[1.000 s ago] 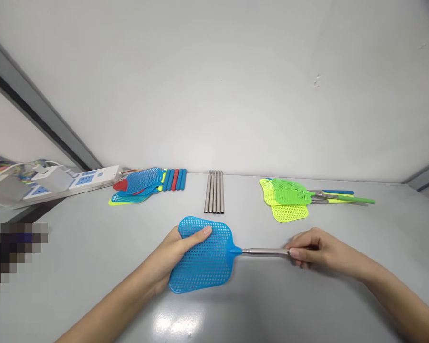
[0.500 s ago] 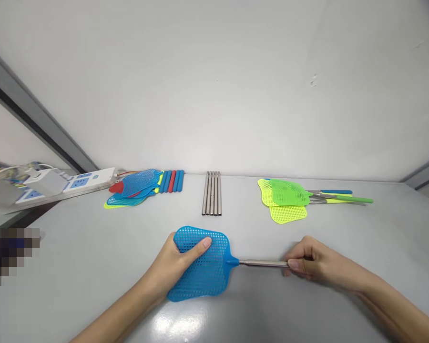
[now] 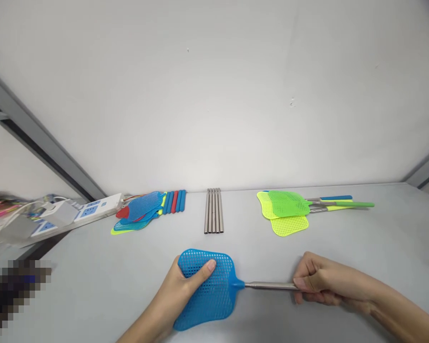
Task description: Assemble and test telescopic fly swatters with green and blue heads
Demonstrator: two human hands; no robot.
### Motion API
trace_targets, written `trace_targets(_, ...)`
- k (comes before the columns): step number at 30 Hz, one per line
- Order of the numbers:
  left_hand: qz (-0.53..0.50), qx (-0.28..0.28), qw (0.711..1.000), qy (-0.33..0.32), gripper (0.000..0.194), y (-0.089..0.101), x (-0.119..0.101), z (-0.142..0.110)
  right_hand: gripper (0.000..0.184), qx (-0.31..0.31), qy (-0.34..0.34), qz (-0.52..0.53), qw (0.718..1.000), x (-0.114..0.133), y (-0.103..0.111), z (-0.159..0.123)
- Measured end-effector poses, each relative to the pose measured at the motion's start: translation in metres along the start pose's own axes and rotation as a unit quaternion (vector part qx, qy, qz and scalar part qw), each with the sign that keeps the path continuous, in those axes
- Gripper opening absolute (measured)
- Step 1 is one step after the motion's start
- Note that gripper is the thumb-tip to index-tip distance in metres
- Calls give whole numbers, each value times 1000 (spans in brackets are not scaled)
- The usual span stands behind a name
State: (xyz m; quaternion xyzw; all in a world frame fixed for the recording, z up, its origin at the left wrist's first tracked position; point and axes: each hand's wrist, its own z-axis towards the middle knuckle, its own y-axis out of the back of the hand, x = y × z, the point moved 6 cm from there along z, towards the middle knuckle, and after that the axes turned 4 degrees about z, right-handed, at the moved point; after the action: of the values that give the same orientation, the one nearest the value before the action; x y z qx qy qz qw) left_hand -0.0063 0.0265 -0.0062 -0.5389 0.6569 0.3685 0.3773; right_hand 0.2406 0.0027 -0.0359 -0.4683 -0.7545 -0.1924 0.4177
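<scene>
A blue mesh fly swatter head (image 3: 218,300) lies in my left hand (image 3: 186,286), thumb on top and the other fingers hidden beneath it. From its neck a metal rod (image 3: 270,285) runs to the right. My right hand (image 3: 316,278) is closed around the rod's far end, pinching it between thumb and fingers. No coloured grip shows on this rod; its very end is hidden by the fingers. Beyond my hands, several loose metal rods (image 3: 213,212) lie side by side on the grey table (image 3: 128,276).
At the back left are stacked swatter heads (image 3: 143,207) in blue, red and yellow, beside a row of blue and red foam-like grips (image 3: 174,201). Fly swatters with handles (image 3: 289,205) lie at the back right. A white power strip (image 3: 96,209) with plugs stands along the left edge.
The whole scene sits lower in view as the camera tilts up. Both hands keep their hold on the swatter head and rod; their positions relative to each other barely change.
</scene>
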Motion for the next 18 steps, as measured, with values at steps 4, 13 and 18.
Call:
trace_targets(4,-45,-1,999,19,35,-3,-1,-3,28,15,35,-4,999,7,4,-3)
trace_targets(13,-80,7,996,41,37,-4,-1,-2,29,31,55,-7,998,13,3,-5)
trace_targets(18,-84,32,995,47,37,-6,-1,-6,27,52,27,26,998,5,0,-1)
